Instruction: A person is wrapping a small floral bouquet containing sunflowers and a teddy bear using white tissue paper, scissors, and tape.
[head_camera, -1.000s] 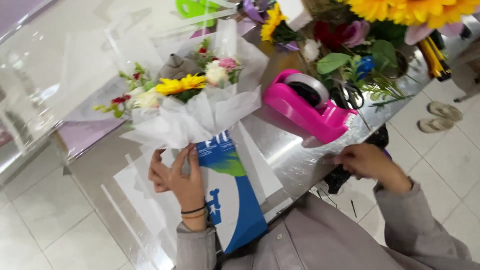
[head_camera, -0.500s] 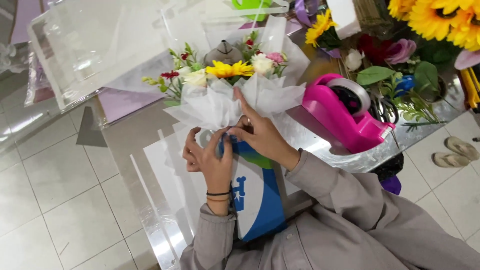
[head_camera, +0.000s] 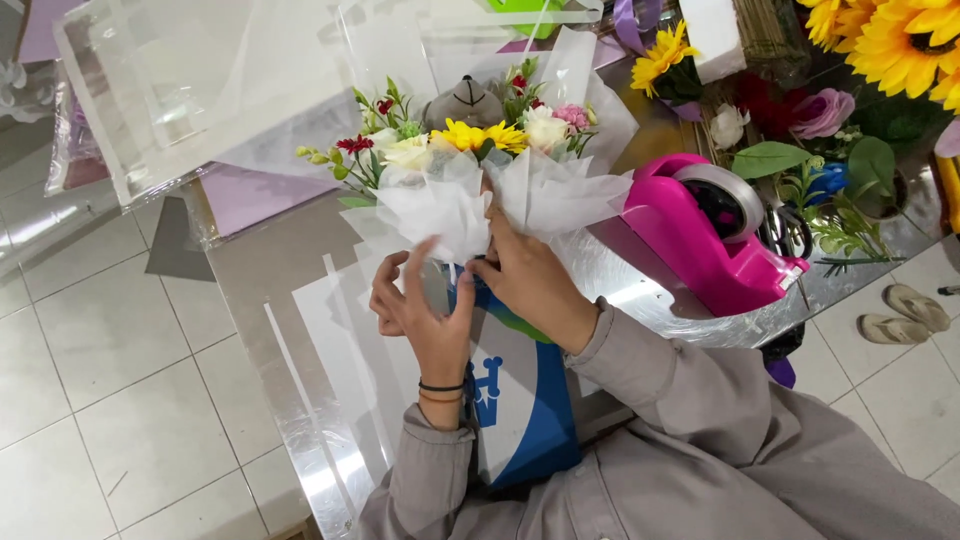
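Head view: A small bouquet (head_camera: 470, 150) is being held at the centre of the frame, slightly above the middle, over a shiny metal table (head_camera: 260, 280). It is made up of yellow, white, pink and red flowers, with a small grey plush toy (head_camera: 467, 100) tucked in at the top, and is being wrapped in white tissue paper (head_camera: 440, 200) and clear film.

The left hand (head_camera: 425, 305) is being closed around the bouquet's neck from the lower left, fingers curled and thumb raised; dark bands are being worn at the wrist. The right hand (head_camera: 525, 280) is being pressed in from the right, its fingertips pinching at the gathered paper just under the tissue. Something thin, possibly tape or ribbon, seems to be pinched there, but it cannot be made out clearly.

A blue and white printed sheet (head_camera: 520, 400) is lying beneath the hands, toward the bottom centre. A pink tape dispenser (head_camera: 710, 235) is sitting just right of the bouquet. Sunflowers (head_camera: 890, 35) and other loose blooms are crowding the upper right corner. A clear plastic sheet (head_camera: 190, 80) is spreading across the upper left.
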